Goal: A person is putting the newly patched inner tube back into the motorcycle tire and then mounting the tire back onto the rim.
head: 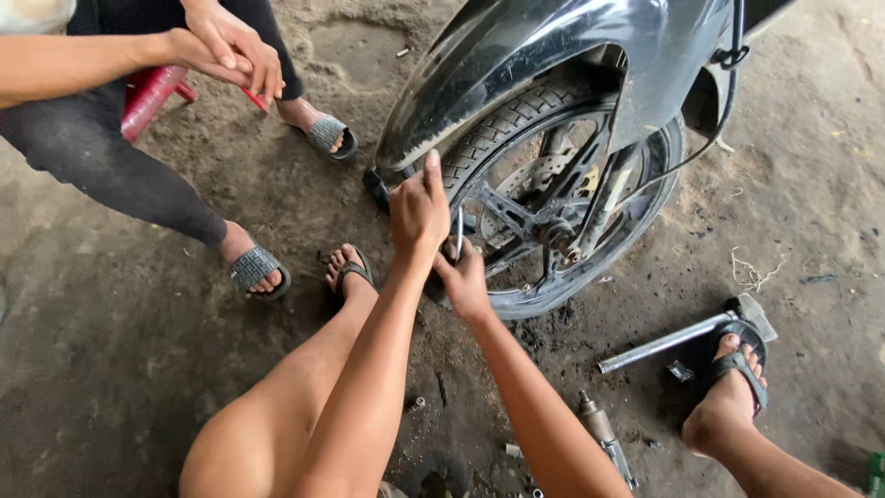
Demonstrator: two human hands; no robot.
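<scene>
A motorcycle front wheel (562, 198) with a black tyre, spoked rim and brake disc stands under a black mudguard (516, 55). My left hand (419, 207) presses on the tyre's near edge, thumb pointing up. My right hand (464, 277) sits just below it at the rim and grips a thin metal tool (459, 231) that pokes up between the two hands. My bare legs frame the arms, with a sandalled foot (350, 270) on the left and another (737, 369) on the right.
A long metal bar (668, 341) lies on the dirt floor by my right foot. A small cylindrical tool (604, 433) and loose bolts lie near my right forearm. Another person sits at upper left on a red stool (152, 92), in dark trousers and grey sandals, hands clasped.
</scene>
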